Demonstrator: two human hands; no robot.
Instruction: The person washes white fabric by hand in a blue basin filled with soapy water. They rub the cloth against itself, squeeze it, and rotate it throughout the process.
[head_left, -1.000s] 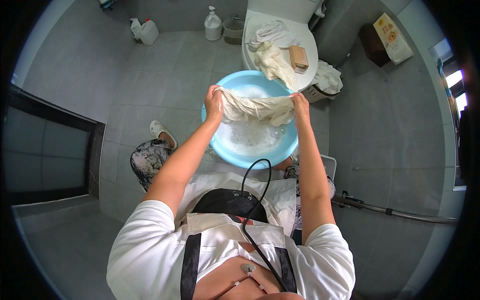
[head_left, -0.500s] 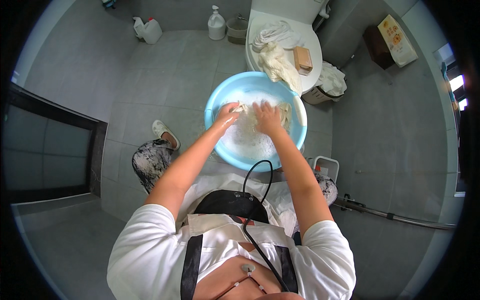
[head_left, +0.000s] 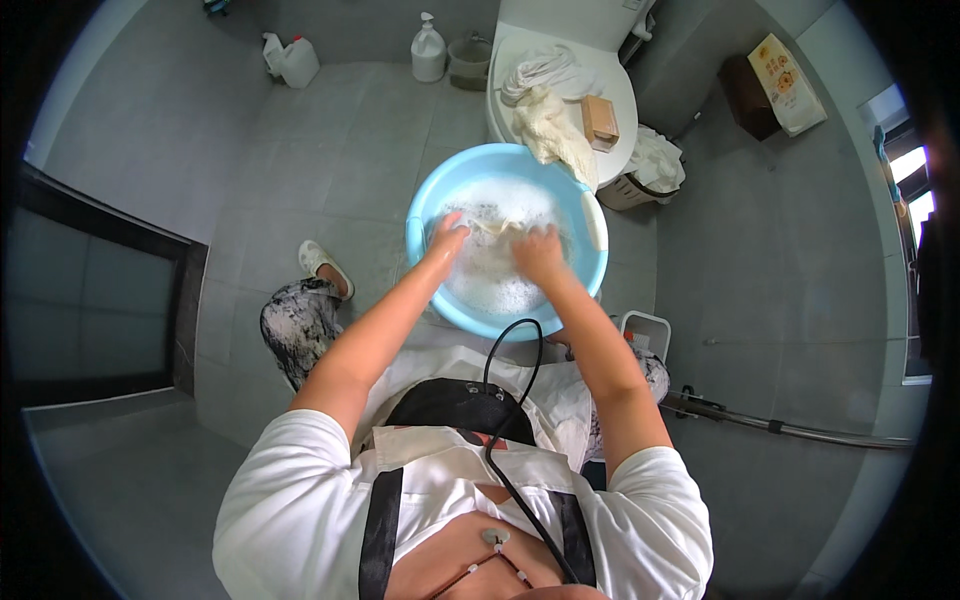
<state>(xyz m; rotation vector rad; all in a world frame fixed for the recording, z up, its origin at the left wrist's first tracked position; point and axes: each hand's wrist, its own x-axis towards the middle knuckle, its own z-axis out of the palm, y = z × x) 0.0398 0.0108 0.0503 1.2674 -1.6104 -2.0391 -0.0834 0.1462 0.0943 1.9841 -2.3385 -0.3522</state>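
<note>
A light blue round basin (head_left: 424, 208) stands in front of me, filled with foamy water (head_left: 500, 290). In the suds, a wet cream cloth (head_left: 495, 228) stretches between my hands, mostly under the foam. My left hand (head_left: 446, 242) is at the basin's left side, its thumb and fingers at the cloth's left end. My right hand (head_left: 540, 254), slightly blurred, has its fingers curled over the cloth's right end. The fingertips of both hands are partly hidden by foam.
Over the basin's far rim hangs a cream knitted garment (head_left: 550, 130) from the toilet lid (head_left: 622, 100), beside a white cloth (head_left: 550, 72) and a brown box (head_left: 600, 124). A laundry basket (head_left: 625, 192) stands right; a pump bottle (head_left: 428, 52) and bucket (head_left: 470, 62) stand behind.
My right hand has gone from spread flat on the cloth to curled fingers. The cloth has sunk lower and now runs between both hands. My left hand has shifted slightly down and left.
</note>
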